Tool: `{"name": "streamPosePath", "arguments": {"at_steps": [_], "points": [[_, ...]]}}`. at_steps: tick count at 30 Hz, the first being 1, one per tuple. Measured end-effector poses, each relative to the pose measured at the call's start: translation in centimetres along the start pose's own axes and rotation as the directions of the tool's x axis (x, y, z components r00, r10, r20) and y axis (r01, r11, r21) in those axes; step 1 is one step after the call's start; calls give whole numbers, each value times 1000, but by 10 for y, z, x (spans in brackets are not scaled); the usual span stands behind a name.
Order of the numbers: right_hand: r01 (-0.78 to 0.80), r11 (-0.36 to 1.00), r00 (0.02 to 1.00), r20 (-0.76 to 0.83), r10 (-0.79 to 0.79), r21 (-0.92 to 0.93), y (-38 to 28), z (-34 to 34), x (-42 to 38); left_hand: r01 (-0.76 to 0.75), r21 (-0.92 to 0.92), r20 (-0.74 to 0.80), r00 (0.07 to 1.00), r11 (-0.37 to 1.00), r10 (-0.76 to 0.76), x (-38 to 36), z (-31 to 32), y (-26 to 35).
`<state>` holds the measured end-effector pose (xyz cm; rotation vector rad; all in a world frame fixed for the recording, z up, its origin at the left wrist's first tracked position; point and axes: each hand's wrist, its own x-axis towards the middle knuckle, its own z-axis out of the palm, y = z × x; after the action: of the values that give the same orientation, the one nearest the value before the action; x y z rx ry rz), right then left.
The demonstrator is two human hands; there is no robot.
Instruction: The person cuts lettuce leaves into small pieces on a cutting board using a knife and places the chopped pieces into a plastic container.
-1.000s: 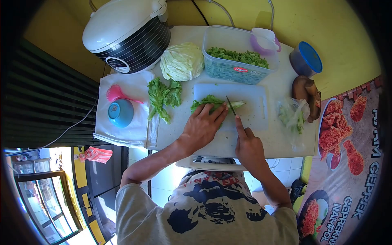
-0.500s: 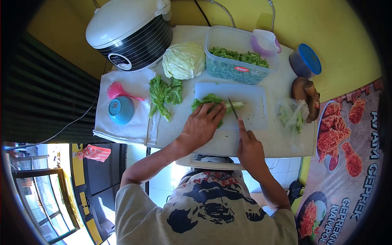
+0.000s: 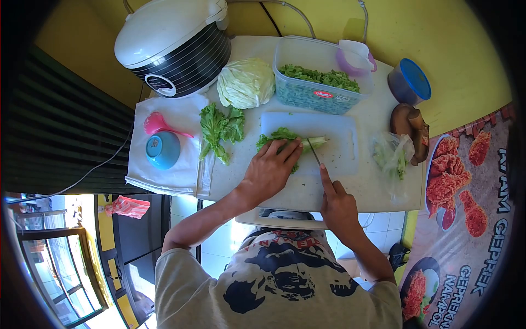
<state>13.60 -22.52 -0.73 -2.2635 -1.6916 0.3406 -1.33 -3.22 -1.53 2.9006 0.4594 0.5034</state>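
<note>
A bunch of lettuce [image 3: 286,133] lies across the white cutting board [image 3: 339,123], its pale stem end pointing right. My left hand [image 3: 272,165] is closed over the leaves, pressing them to the board. In my right hand [image 3: 338,204] is a knife [image 3: 314,151], with the index finger stretched along its spine. The blade rests on the stems, just right of my left fingertips. More loose lettuce leaves [image 3: 220,130] lie left of the board. Behind it, a clear plastic container [image 3: 282,90] holds chopped greens [image 3: 320,78].
A cabbage [image 3: 245,83] and a rice cooker [image 3: 181,55] stand at the back left. A blue bowl [image 3: 163,150] and a pink ladle [image 3: 159,124] lie on white plastic. To the right are a plastic bag of trimmings [image 3: 394,156], a brown object [image 3: 410,129] and a blue-lidded tub [image 3: 408,82].
My right hand and the knife have shifted slightly down towards me, the blade tip dropping nearer the stems. My left hand stays on the lettuce.
</note>
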Motion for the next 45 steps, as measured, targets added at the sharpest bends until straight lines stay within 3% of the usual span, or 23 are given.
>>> {"name": "streamPosePath", "arguments": {"at_steps": [6, 9, 12, 27, 33, 39, 45], "points": [[-38, 997, 985, -164, 48, 64, 13, -2, 11, 38, -24, 11, 999, 999, -37, 0, -2, 2], [-54, 990, 984, -159, 75, 131, 9, -8, 10, 27, -22, 40, 999, 999, -26, -2, -1, 1], [39, 988, 984, -175, -13, 147, 4, 1, 3, 37, -18, 43, 998, 999, -37, -2, 0, 2], [9, 994, 999, -44, -5, 105, -7, 4, 0, 29, 8, 28, 999, 1000, -29, 4, -3, 3], [56, 997, 994, -95, -51, 49, -5, 8, 34, 31, 5, 20, 999, 1000, -31, 5, -5, 4], [46, 998, 999, 8, -46, 31, 1, -3, 4, 32, 8, 18, 999, 999, -32, 4, -5, 3], [35, 998, 998, -46, -32, 55, -4, 1, 1, 31, 7, 19, 999, 999, -32, 3, -3, 2]]}}
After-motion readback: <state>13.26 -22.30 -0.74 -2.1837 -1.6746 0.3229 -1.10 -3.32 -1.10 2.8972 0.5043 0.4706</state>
